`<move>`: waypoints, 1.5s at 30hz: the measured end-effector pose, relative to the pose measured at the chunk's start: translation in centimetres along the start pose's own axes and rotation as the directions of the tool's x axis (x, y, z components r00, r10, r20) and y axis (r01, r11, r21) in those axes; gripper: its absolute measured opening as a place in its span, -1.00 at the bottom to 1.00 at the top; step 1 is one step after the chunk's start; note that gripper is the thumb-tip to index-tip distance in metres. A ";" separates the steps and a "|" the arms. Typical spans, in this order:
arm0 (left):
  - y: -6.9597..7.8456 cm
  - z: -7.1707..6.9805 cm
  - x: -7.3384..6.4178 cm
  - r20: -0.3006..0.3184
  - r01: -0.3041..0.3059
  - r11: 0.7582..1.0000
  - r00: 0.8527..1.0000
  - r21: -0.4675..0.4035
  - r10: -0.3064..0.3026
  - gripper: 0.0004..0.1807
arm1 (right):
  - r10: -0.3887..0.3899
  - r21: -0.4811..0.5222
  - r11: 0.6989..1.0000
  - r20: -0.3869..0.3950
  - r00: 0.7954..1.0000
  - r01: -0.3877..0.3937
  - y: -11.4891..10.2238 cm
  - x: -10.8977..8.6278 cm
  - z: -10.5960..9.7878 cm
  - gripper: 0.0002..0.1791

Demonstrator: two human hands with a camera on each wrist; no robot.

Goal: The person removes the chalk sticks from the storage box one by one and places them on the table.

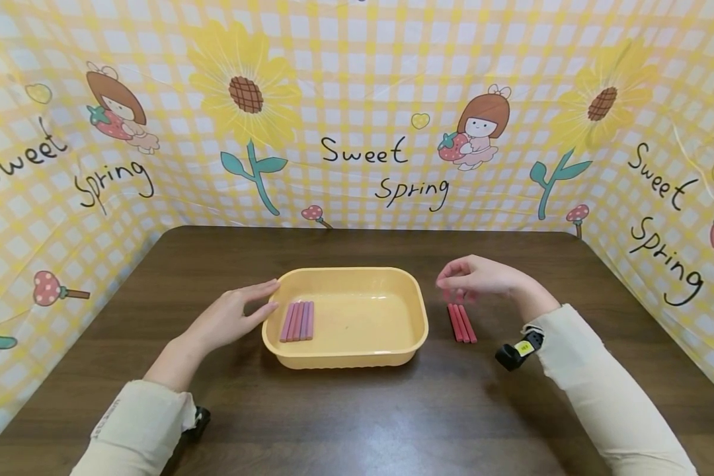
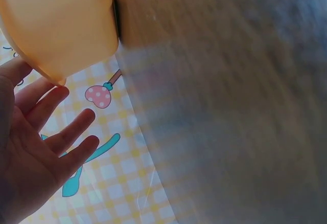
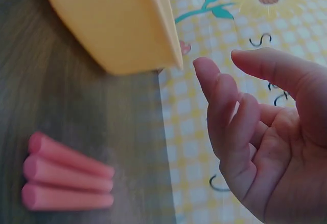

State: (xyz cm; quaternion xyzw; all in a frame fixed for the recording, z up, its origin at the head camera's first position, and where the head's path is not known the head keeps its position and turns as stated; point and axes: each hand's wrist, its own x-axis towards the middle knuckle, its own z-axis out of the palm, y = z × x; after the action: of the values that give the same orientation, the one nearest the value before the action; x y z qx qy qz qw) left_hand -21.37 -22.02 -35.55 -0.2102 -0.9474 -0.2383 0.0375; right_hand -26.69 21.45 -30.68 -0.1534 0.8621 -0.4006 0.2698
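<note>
My left hand (image 1: pixel 226 318) rests at the left rim of a yellow plastic tray (image 1: pixel 357 320), its thumb and forefinger touching the edge. Seen in the left wrist view, the other fingers (image 2: pixel 74 132) are spread and relaxed. Inside the tray, at its left end, several pink and purple sticks (image 1: pixel 297 322) lie side by side. To the right of the tray, three red-pink sticks (image 1: pixel 463 324) lie together on the table. Just beyond their far ends hovers my right hand (image 1: pixel 482 274). Its fingers are loosely bent, with a gap between thumb and forefinger and nothing held.
The tray stands on a dark brown wooden table (image 1: pixel 357 416). A yellow checked cloth (image 1: pixel 357 86) with sunflowers and lettering encloses the back and sides. Each wrist wears a black camera device, such as the right one (image 1: pixel 514 354).
</note>
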 end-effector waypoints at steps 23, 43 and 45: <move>0.4 -0.1 0.0 0.001 -0.005 1.000 1.000 -0.018 0.005 -0.47 | -0.055 -0.039 0.998 0.077 0.996 0.058 -6.0 3.0 2.2 -0.67; 0.3 -0.1 -0.1 0.002 -0.001 1.000 1.000 -0.012 0.001 -0.47 | -0.083 -0.140 0.984 0.193 0.978 0.111 -9.0 7.7 4.8 -0.62; 0.3 -0.1 -0.1 0.002 0.001 1.000 1.000 -0.012 -0.001 -0.47 | -0.086 -0.142 0.983 0.205 0.975 0.117 -9.2 8.1 5.1 -0.64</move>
State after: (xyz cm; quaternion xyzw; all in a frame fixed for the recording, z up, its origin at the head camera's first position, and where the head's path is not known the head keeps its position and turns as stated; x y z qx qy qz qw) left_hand -21.14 -21.91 -35.34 -0.2102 -0.9461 -0.2440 0.0352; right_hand -29.79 8.66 -29.04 -0.2568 0.8502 -0.3291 0.3207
